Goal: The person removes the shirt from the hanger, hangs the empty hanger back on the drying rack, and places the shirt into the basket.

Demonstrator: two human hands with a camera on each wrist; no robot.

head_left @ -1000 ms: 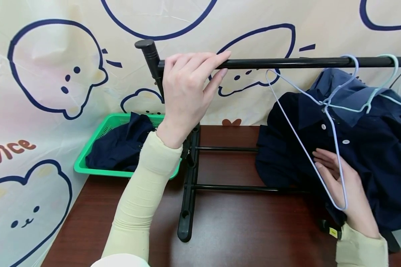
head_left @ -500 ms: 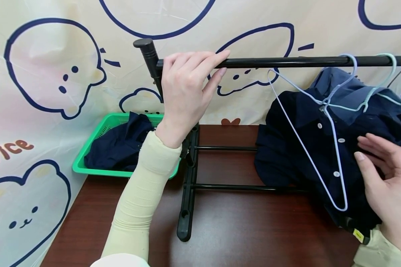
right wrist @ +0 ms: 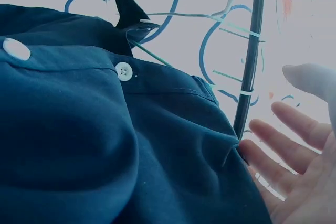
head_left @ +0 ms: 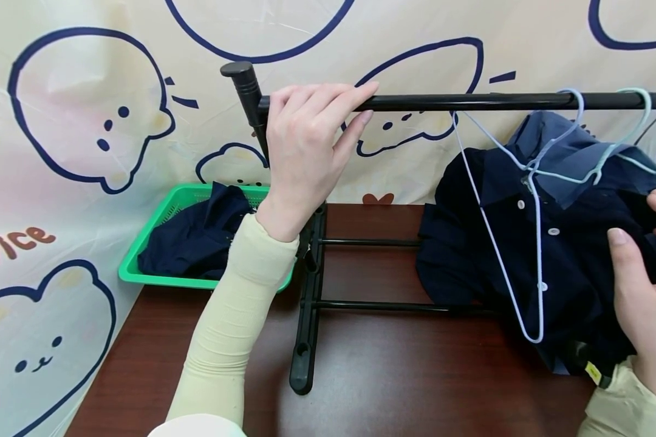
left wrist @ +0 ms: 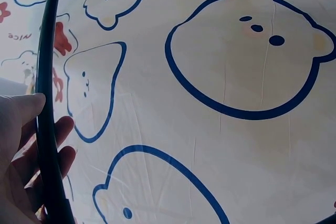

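Observation:
My left hand grips the black rail of a clothes rack near its left end, fingers over the top; the left wrist view shows the thumb and fingers around it. At the right, my right hand is held with fingers spread beside a navy button-up shirt. In the right wrist view, its fingertips lie right at the edge of the cloth. A lavender hanger hooks over the rail, its bare frame in front of the shirt. A mint-green hanger hangs to its right.
A green basket holding dark cloth stands at the back left of the brown table. The rack's black foot and lower crossbars rest over the tabletop. A printed cloth backdrop hangs behind.
My right hand has moved right, away from the lavender hanger toward the shirts' far side. That hanger has turned, its lower corner shifting left. My left hand stays on the rail.

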